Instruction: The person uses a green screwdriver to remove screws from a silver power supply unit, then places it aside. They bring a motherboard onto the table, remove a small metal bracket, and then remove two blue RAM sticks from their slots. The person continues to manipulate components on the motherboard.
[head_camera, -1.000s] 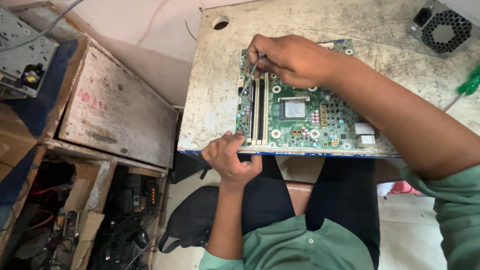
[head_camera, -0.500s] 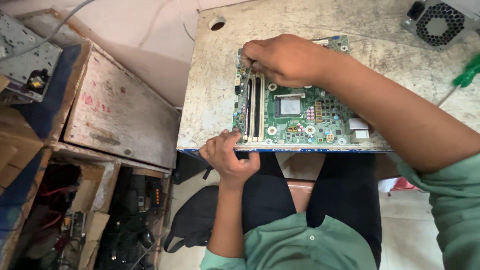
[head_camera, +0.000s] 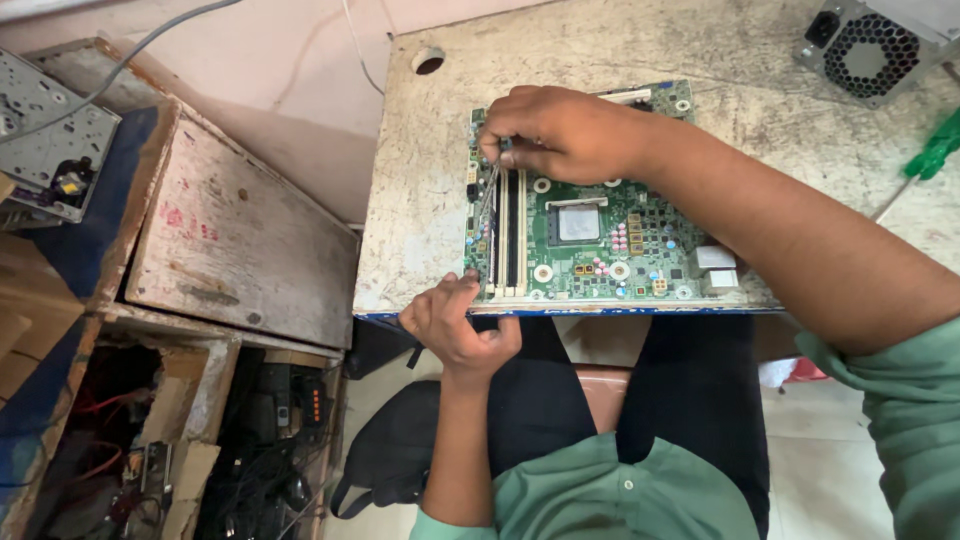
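Motherboard (head_camera: 600, 230) is flat on the table (head_camera: 420, 200), sitting at the near edge, its front side flush with the table lip above my lap. Green board, processor socket near the middle, long memory slots (head_camera: 505, 235) running front to back along its left side.

My right hand (head_camera: 560, 130) is over the far-left corner of the board, fingers curled and pinched tight on a small thin tool (head_camera: 490, 185); the tip points down at the far end of the memory slots. Can't tell exactly what the tool is, too small and mostly hidden by the fingers.

My left hand (head_camera: 455, 325) is at the near edge of the table, loosely curled, fingertips touching the board's near-left corner just by the slot ends. Holding nothing, just pressing against the edge.

Around it: green-handled screwdriver (head_camera: 925, 160) lying near the right edge of the table, well apart from the board. Power supply with a fan grille (head_camera: 870, 50) at the far-right corner. Worn wooden box (head_camera: 230, 240) to the left of the table, black bag (head_camera: 400, 450) on the floor beneath.
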